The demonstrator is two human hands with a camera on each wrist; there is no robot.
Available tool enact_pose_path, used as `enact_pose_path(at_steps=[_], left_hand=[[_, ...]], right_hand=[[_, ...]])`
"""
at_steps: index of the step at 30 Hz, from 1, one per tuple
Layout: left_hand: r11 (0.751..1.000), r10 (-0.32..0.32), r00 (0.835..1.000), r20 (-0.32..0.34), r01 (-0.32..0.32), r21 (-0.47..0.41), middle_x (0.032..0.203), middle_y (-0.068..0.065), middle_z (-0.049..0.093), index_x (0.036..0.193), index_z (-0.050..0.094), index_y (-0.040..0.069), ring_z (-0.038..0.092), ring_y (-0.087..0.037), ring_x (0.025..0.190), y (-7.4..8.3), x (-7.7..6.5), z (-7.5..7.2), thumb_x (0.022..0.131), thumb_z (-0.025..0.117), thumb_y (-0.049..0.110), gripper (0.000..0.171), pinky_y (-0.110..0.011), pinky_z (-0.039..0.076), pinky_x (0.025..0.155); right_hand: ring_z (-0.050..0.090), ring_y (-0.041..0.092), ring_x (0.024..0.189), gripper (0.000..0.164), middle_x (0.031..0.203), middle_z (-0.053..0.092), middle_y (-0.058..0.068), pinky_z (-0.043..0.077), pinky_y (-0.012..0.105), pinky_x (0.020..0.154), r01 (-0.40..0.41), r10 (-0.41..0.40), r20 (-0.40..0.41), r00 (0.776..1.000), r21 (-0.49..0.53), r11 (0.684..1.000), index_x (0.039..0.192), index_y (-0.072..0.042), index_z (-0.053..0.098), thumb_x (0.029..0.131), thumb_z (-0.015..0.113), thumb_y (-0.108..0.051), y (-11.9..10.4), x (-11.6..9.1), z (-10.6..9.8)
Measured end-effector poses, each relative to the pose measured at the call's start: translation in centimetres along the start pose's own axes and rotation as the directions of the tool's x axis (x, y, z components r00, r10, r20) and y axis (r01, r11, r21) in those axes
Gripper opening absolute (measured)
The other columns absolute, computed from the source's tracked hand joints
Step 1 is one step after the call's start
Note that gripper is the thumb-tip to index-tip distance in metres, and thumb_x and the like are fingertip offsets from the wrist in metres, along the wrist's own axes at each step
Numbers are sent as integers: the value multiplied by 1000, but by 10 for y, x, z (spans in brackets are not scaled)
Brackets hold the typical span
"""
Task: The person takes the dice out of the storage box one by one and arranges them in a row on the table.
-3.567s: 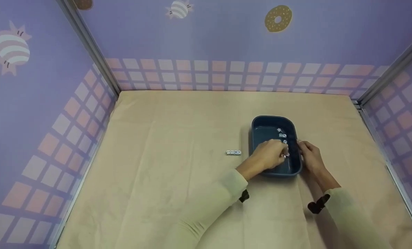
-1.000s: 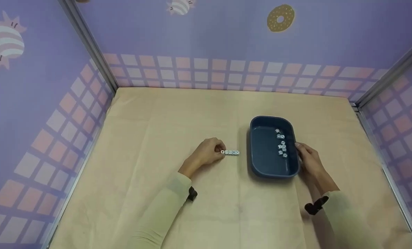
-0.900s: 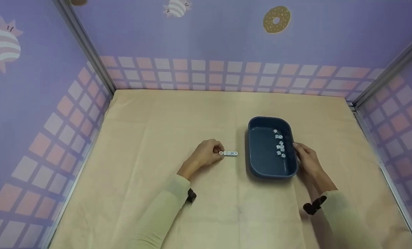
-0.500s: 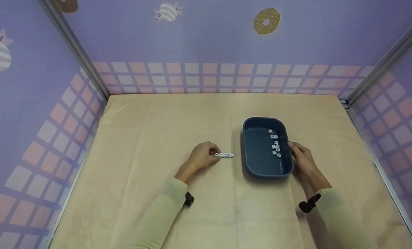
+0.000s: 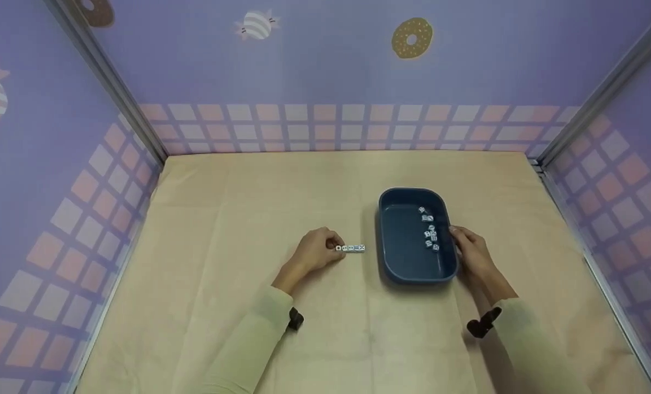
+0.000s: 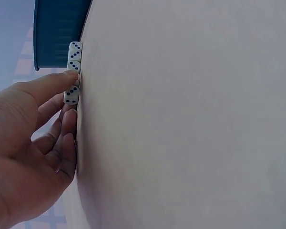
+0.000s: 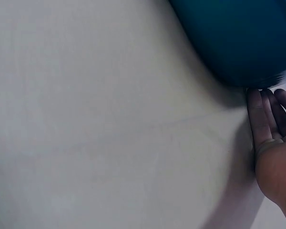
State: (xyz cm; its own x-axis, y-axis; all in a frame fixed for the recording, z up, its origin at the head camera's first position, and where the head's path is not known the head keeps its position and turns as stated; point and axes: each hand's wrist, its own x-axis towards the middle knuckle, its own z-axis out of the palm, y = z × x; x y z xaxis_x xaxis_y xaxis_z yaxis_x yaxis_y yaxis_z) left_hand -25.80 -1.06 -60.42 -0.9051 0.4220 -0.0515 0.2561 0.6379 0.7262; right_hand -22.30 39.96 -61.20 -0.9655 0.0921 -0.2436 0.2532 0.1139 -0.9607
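Observation:
My left hand (image 5: 313, 250) rests at the left end of a short, straight row of white dice (image 5: 354, 248) on the cloth. Its thumb and finger pinch the row near that end, seen closely on the dice (image 6: 74, 55) in the left wrist view; the thumb covers part of them. Right of the row stands a dark blue rectangular tray (image 5: 417, 278), with several loose dice (image 5: 431, 235) along its right side. My right hand (image 5: 474, 253) is at the tray's right wall. In the right wrist view its fingers (image 7: 260, 114) reach out straight against the tray's lower edge.
A beige cloth (image 5: 238, 219) with fold lines covers the table. Purple walls (image 5: 325, 65) with pink and white squares enclose it at the back and both sides. Metal posts (image 5: 106, 82) stand in the corners.
My left hand has come out of the tray to the row's left end, where one more die now stands. Over the last second it stays there; the right hand keeps beside the tray.

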Motion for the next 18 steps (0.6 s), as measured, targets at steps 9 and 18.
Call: enact_pose_path(at_steps=[9, 18], left_hand=[[1000, -20, 1000, -7, 20, -6, 100, 1, 64, 105, 79, 12, 58, -15, 90, 1, -1, 1, 94, 83, 21, 15, -35, 50, 81], [1000, -23, 999, -40, 23, -5, 99, -2, 64, 103, 79, 11, 58, -16, 89, 2, -1, 3, 95, 81, 17, 11, -34, 51, 80]], right_hand=[[39, 31, 152, 61, 159, 46, 22, 22, 42, 128, -15, 16, -22, 1000, 31, 999, 156, 2, 48, 112, 52, -41, -5, -5, 4], [37, 32, 154, 63, 161, 45, 22, 21, 42, 129, -9, 10, -42, 999, 10, 1000, 156, 2, 48, 112, 53, -43, 0, -1, 4]])
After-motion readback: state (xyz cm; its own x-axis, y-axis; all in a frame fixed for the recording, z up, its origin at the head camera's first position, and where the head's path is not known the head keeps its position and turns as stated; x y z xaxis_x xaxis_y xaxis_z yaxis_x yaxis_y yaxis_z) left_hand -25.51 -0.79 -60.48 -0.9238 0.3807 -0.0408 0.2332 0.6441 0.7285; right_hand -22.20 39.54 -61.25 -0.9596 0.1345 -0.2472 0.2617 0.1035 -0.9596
